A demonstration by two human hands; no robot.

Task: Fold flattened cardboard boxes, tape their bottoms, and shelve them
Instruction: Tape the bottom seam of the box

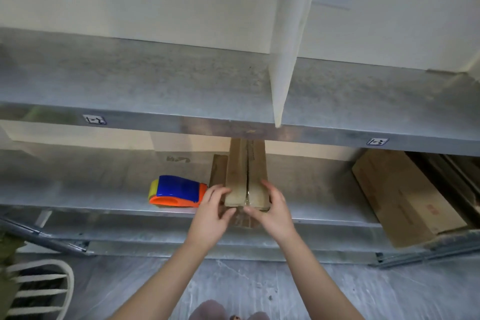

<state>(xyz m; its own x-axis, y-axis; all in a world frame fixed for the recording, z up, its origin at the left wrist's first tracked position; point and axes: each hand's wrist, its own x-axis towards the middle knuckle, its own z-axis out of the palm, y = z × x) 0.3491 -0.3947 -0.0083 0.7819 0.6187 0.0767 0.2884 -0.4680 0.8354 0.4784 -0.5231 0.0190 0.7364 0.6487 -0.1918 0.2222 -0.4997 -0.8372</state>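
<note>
A narrow brown cardboard box (pixel 245 171) stands on the lower metal shelf (pixel 104 205), its flaps meeting in a centre seam with clear tape at the near end. My left hand (pixel 214 212) grips the box's near left corner. My right hand (pixel 272 209) holds its near right corner, thumb on the front face. A blue, orange and yellow tape dispenser (pixel 178 192) lies on the same shelf just left of my left hand. The far end of the box is hidden under the upper shelf (pixel 181 86).
A stack of flattened cardboard boxes (pixel 405 197) leans on the lower shelf at right. A white upright divider (pixel 285 47) stands on the upper shelf. Labels mark the shelf edge. A white wire rack (pixel 39 291) sits on the floor at lower left.
</note>
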